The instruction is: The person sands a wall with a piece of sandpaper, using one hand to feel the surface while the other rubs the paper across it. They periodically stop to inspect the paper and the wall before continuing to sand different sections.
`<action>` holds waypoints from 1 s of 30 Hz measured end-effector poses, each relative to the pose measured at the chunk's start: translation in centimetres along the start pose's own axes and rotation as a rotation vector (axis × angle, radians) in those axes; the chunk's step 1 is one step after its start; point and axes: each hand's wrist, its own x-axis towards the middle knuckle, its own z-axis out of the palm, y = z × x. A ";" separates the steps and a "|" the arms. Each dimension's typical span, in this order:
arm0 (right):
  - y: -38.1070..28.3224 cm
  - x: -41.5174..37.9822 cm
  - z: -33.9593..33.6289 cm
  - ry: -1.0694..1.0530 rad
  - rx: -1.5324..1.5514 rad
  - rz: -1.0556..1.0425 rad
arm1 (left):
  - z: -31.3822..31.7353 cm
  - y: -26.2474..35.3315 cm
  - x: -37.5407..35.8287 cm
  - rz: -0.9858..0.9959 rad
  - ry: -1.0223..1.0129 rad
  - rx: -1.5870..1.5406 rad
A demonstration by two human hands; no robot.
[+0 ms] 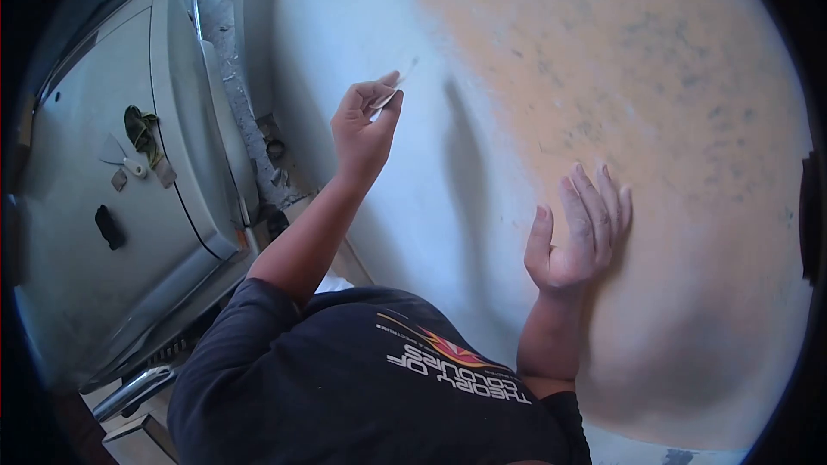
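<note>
My left hand [366,125] is closed in a pinch around a thin, flat whitish piece [383,101]; blur keeps me from telling what kind it is. It is held up close to the white part of a large wall-like surface [345,17]. My right hand [586,228], dusted white, has its fingers stretched out over the peach-coloured area [637,77] of that surface, which is mottled with dark specks. The fingertips look laid against it, though exact contact is hard to make out.
A dusty, light-coloured car [77,120] stands at my left. On its panel lie a putty knife [133,167], a dark green cloth [142,133], small flat blocks [164,174] and a black item [108,227]. Rubble [228,60] covers the narrow floor strip between car and surface.
</note>
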 end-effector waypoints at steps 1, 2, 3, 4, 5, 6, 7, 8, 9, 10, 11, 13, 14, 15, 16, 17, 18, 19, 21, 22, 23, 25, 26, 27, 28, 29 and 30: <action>0.2 1.4 0.5 -0.070 -0.115 -0.064 | 0.0 -0.9 1.9 0.180 0.059 0.022; 0.3 2.9 1.0 -0.058 -0.115 -0.085 | 0.1 -1.8 3.6 0.196 0.075 0.014; 0.2 4.2 1.5 -0.050 -0.194 -0.092 | 0.4 -2.3 5.3 0.259 0.137 0.173; 0.2 5.4 2.2 -0.042 -0.271 -0.097 | 0.6 -3.0 7.0 0.315 0.200 0.334; 0.3 6.5 3.3 -0.024 -0.338 -0.085 | 0.5 -4.5 8.7 0.409 0.190 0.514; 0.4 7.9 4.3 -0.020 -0.334 -0.095 | 0.7 -5.4 10.1 0.534 0.157 0.662; 0.4 9.2 5.3 0.016 -0.407 -0.059 | 1.0 -7.1 10.7 0.545 0.074 0.731; 0.4 10.4 6.3 0.053 -0.481 -0.025 | 1.5 -8.7 10.7 0.555 -0.007 0.796; 0.3 11.1 7.3 0.024 -0.534 0.019 | 2.2 -8.6 10.0 0.525 -0.046 0.744; 0.1 11.8 8.2 0.025 -0.535 0.002 | 2.6 -8.4 9.8 0.496 -0.079 0.690; -0.2 12.5 9.4 -0.035 -0.608 0.042 | 2.2 -8.5 11.1 0.495 -0.061 0.685; -0.7 13.7 11.6 -0.156 -0.725 0.075 | 0.6 -9.0 14.1 0.467 -0.164 0.815; -0.9 14.2 12.7 -0.164 -0.722 0.072 | 0.3 -10.1 18.1 0.373 -0.103 0.928; -1.2 14.8 13.5 -0.198 -0.768 0.091 | -0.2 -10.3 22.9 0.267 -0.037 0.979; -1.3 15.0 14.0 -0.239 -0.814 0.105 | -1.5 -10.1 27.5 0.166 0.010 0.828; -1.0 14.8 14.2 -0.216 -0.821 0.130 | -2.8 -10.6 31.9 0.123 0.066 0.805; -0.9 14.8 14.5 -0.237 -0.812 0.115 | -3.4 -9.1 34.9 0.110 0.094 0.888; -1.1 14.9 14.7 -0.234 -0.840 0.147 | -3.2 -9.6 35.2 0.172 0.136 0.818; -1.1 15.0 14.5 -0.245 -0.878 0.187 | -1.9 -10.9 32.7 0.305 0.137 0.685; -1.0 14.9 14.4 -0.261 -0.905 0.184 | -1.3 -11.5 28.2 0.376 0.098 0.623; -1.1 14.8 14.4 -0.278 -0.931 0.185 | -1.6 -12.3 22.9 0.377 -0.018 0.621; -1.0 14.6 14.4 -0.261 -0.934 0.174 | -4.0 -13.6 20.0 0.468 -0.191 0.699; -0.8 14.7 14.5 -0.230 -0.924 0.145 | -5.1 -13.9 20.3 0.557 -0.242 0.788; -1.0 15.0 14.6 -0.254 -0.906 0.149 | -5.5 -15.5 23.4 0.551 -0.187 1.101; -1.6 15.2 14.7 -0.267 -0.940 0.167 | -5.7 -15.3 27.3 0.414 -0.069 0.901; -2.0 15.4 14.8 -0.273 -0.975 0.184 | -6.1 -15.2 31.5 0.356 0.021 0.769; -2.2 15.3 14.7 -0.284 -0.956 0.191 | -6.9 -15.5 35.6 0.302 0.087 0.842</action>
